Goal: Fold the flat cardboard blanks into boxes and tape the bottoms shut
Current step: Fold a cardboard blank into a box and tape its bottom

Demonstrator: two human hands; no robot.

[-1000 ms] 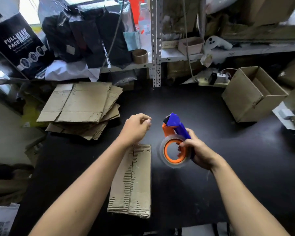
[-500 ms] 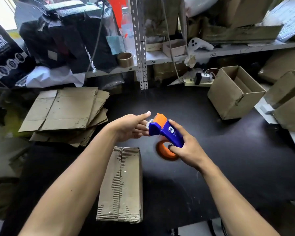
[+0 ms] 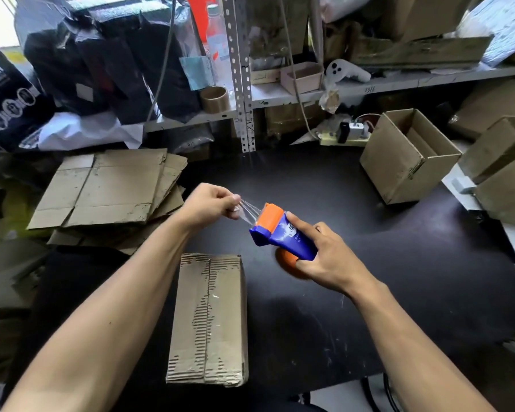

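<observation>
Presently, the left hand (image 3: 211,205) pinches the free end of a strip of clear tape (image 3: 248,210) between thumb and curled fingers, above the middle of the black table (image 3: 414,278). The tape runs taut from those fingertips to the orange mouth of the tape dispenser (image 3: 281,233). The right hand (image 3: 329,258) grasps the dispenser's blue handle, forefinger laid along its top, remaining fingers and thumb wrapped around it. The orange tape roll (image 3: 289,263) shows partly beneath the handle; most of it is hidden by the hand. Both hands and the dispenser are held clear of the table.

Directly below the hands, toward the near edge of the table, lies a folded cardboard box (image 3: 210,319), bottom flaps uppermost and closed, the two flaps meeting along a centre seam. Its facing paper is torn away in a ragged band along the seam, exposing corrugation. Whether tape already covers the seam cannot be determined.

At the far left corner of the table sits a stack of flat cardboard blanks (image 3: 101,188), untidily fanned. At the far right edge stands an open cardboard box (image 3: 405,156), tilted, mouth upward. Further boxes (image 3: 500,171) stand just beyond the right edge.

Behind the table, a metal shelf (image 3: 354,90) carries a brown tape roll (image 3: 214,99), a small pink box (image 3: 302,77) and black bags (image 3: 110,63).
</observation>
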